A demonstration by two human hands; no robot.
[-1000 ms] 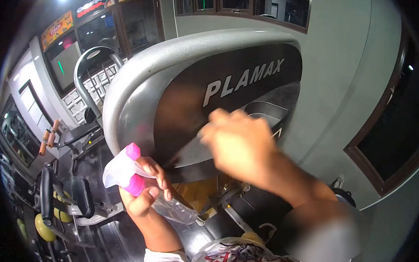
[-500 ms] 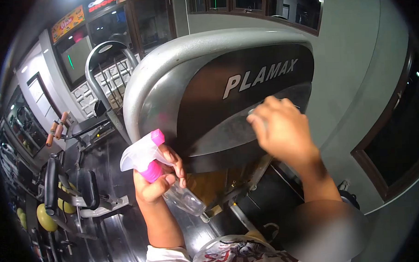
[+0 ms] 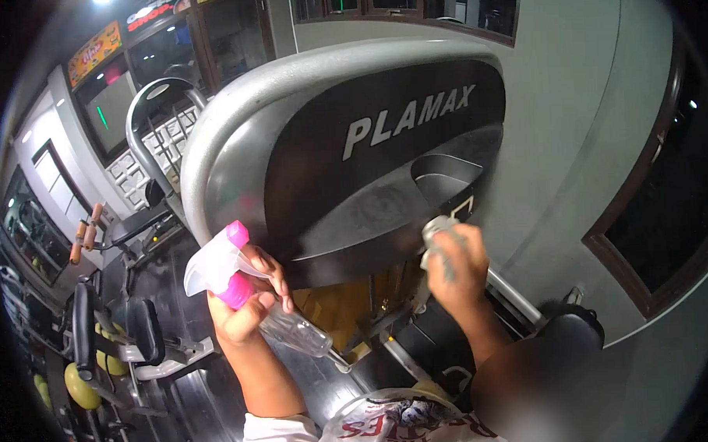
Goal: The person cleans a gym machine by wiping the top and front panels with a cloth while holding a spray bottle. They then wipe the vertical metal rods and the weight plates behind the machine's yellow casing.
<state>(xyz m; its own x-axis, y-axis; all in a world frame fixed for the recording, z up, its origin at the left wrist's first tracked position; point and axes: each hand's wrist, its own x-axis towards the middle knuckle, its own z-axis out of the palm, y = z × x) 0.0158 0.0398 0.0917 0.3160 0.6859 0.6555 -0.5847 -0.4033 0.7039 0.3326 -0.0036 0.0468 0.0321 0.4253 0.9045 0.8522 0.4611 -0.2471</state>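
A clear spray bottle [image 3: 299, 332] with a pink and white trigger head tilts in my left hand [image 3: 240, 314], whose fingers wrap its neck below the trigger. Bunched in my right hand [image 3: 465, 275] is a pale greyish cloth [image 3: 440, 230], close to the lower right edge of the machine's panel. That grey and black panel [image 3: 305, 168] bears the word PLAMAX and has a recessed pocket [image 3: 446, 177] at its right. The bottle's head overlaps the panel's lower left corner in this view.
Silver frame bars and a yellowish board [image 3: 333, 303] lie below the panel. Gym benches [image 3: 143, 330] and yellow-green balls [image 3: 82, 386] stand at the left on a dark floor. A grey wall [image 3: 554, 152] with a dark-framed window [image 3: 658, 210] rises at the right.
My right hand has moved down off the panel's face with the cloth, uncovering the pocket. The view has shifted slightly; my left hand keeps its grip on the spray bottle.
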